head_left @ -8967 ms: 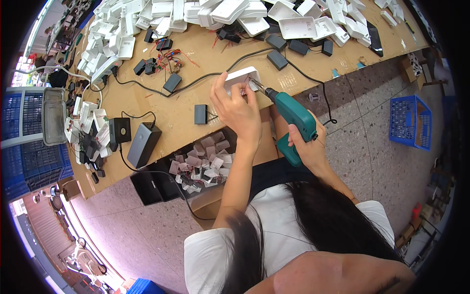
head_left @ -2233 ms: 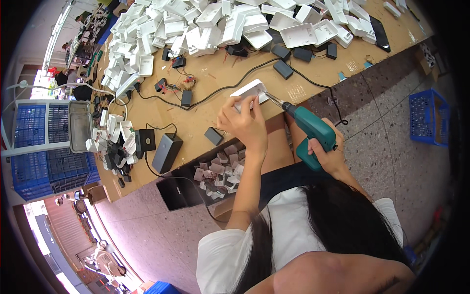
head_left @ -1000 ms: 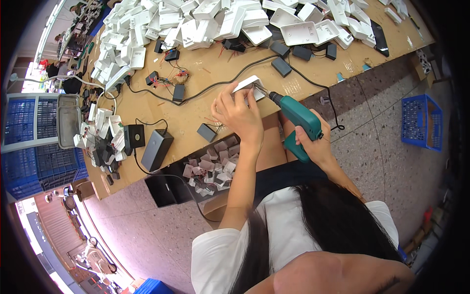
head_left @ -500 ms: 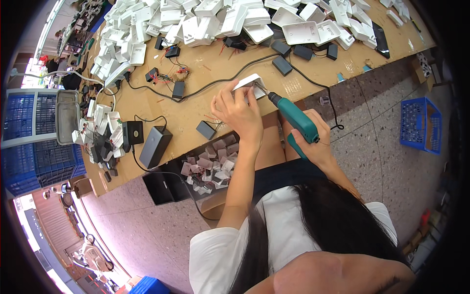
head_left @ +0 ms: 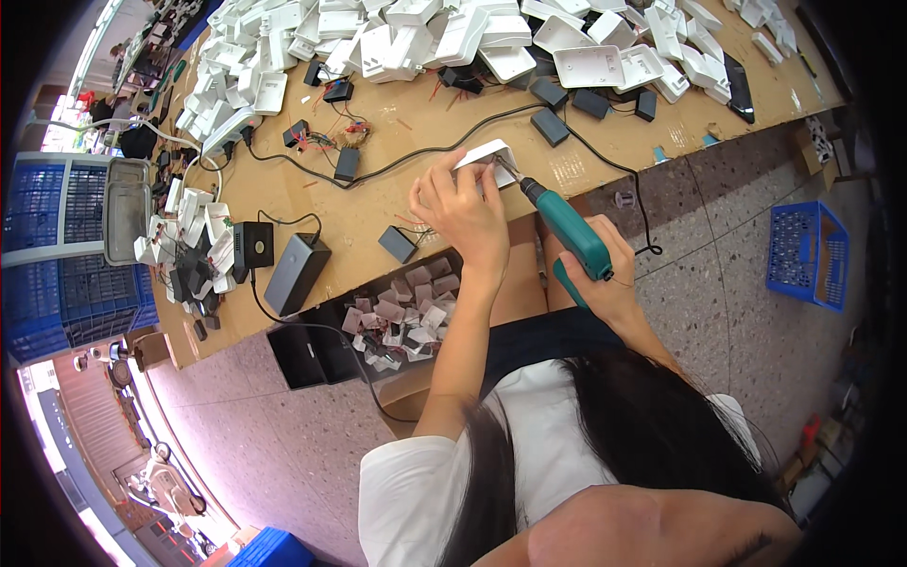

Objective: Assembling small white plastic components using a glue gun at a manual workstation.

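Casing [head_left: 489,147]: smooth plastic; power tool [head_left: 573,230]: plastic; tabletop [head_left: 373,208]: cardboard.

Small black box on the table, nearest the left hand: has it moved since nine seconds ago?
Yes. Judged against the front edge of the table, the small black box has shifted toward that edge and turned.

Grey speckled stone-like floor [head_left: 694,283], dark joint lines, right. Broad brown-cardboard-topped table [head_left: 364,215], far. White barred frame [head_left: 70,200] before blue plastic mesh crates [head_left: 106,293], left. Whitish-pink light [head_left: 194,454] (brightest at the floor's edge), near left.
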The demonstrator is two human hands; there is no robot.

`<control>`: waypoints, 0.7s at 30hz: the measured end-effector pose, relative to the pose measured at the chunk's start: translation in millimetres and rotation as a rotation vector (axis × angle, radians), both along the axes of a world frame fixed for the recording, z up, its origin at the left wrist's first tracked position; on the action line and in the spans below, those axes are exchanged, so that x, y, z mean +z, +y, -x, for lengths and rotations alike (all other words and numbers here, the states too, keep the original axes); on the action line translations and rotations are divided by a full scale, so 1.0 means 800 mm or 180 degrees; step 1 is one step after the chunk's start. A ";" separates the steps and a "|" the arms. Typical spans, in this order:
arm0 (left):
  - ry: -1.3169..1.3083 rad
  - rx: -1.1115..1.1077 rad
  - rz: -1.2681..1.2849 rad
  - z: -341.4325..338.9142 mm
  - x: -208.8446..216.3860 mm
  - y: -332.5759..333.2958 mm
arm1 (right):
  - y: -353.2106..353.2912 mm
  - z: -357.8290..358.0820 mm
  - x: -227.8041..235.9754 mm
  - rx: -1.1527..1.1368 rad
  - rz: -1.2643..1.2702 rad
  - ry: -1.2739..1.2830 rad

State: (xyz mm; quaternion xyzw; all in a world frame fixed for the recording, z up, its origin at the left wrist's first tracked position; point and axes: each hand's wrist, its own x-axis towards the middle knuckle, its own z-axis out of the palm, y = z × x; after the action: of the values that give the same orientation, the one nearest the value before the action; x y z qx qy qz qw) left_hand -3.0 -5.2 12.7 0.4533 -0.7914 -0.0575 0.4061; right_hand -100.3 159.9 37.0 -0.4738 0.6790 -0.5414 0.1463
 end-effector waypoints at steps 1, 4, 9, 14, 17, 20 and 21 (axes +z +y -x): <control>0.0003 0.0007 0.0000 0.000 0.000 0.000 | 0.000 0.001 0.000 0.0033 -0.0077 0.0050; 0.0022 0.0010 0.0029 0.001 0.000 0.000 | 0.002 0.002 0.000 0.0069 -0.0164 0.0085; 0.0033 0.0012 0.0047 0.001 0.001 0.000 | -0.001 -0.002 -0.004 0.0019 0.0083 0.0310; 0.0041 0.0006 0.0023 0.001 0.001 0.000 | 0.002 0.000 -0.007 0.0075 -0.0135 0.0236; 0.0041 0.0011 0.0037 0.001 0.001 -0.001 | 0.004 0.000 -0.008 0.0051 -0.0115 0.0200; 0.0033 0.0022 0.0044 0.001 0.001 0.000 | 0.003 -0.001 -0.009 0.0019 -0.0018 0.0200; 0.0026 0.0026 0.0064 0.002 0.001 0.000 | 0.003 -0.001 -0.010 0.0027 -0.0014 0.0202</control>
State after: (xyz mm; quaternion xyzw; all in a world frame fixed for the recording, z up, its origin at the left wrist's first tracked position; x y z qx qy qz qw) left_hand -4.2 -5.1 13.2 0.4523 -0.7884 -0.0497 0.4140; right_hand -99.8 162.6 29.4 -0.4932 0.6824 -0.5241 0.1280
